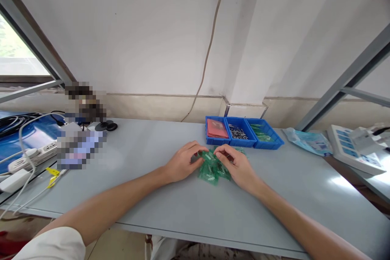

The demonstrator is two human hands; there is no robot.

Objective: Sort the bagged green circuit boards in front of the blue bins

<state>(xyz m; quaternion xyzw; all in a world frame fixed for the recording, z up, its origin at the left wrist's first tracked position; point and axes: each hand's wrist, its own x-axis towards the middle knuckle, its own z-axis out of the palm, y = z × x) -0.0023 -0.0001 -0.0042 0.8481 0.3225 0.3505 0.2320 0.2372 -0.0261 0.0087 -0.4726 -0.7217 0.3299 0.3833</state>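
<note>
A small heap of green clear plastic bags with parts inside lies on the grey table, just in front of the blue bins. My left hand rests at the heap's left side, fingers pinching a bag at the top. My right hand lies on the heap's right side, its fingertips pinching the same spot near the top of the pile. Both hands meet over the heap.
Behind the heap stand three joined blue bins: one with red sheets, one with metal pins, one with green pieces. A power strip and cables lie at the left, a blue packet and a white device at the right.
</note>
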